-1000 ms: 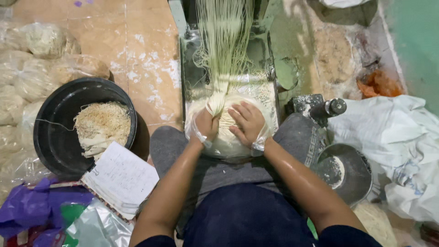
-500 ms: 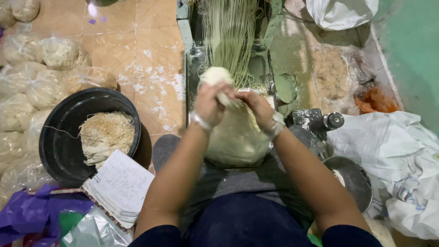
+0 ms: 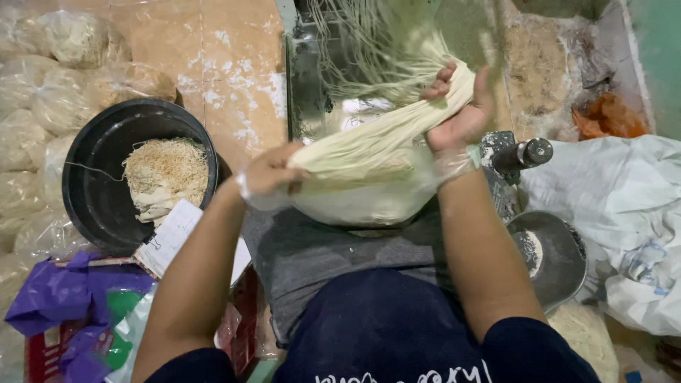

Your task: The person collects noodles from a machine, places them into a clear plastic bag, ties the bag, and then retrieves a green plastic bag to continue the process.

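- Head view: the person's two hands hold one long bundle of pale raw noodles (image 3: 376,145) up in the air, slanting from low left to high right.
- The left hand (image 3: 273,174) is clenched around the lower end of the bundle. It wears a thin clear plastic glove.
- The right hand (image 3: 461,106) is grasping the upper end, with the fingers curled over the strands. It has a clear glove too.
- Above the right hand, loose noodle strands (image 3: 369,50) hang down from a metal noodle machine (image 3: 301,78) and join the bundle.
- Just under the bundle sits a pale round bowl (image 3: 362,206), close in front of the person's lap.
- To the left, on the floor, is a big black basin (image 3: 99,184) with a heap of noodles (image 3: 167,174) in it.
- A white paper sheet (image 3: 170,237) leans against the basin's near rim.
- Clear bags of noodles (image 3: 42,99) are piled along the left edge, on the tan tiled floor (image 3: 227,64).
- A purple plastic bag (image 3: 64,298) lies at the bottom left.
- On the right is a grey metal bowl (image 3: 560,262), and beside it white sacks (image 3: 610,206).
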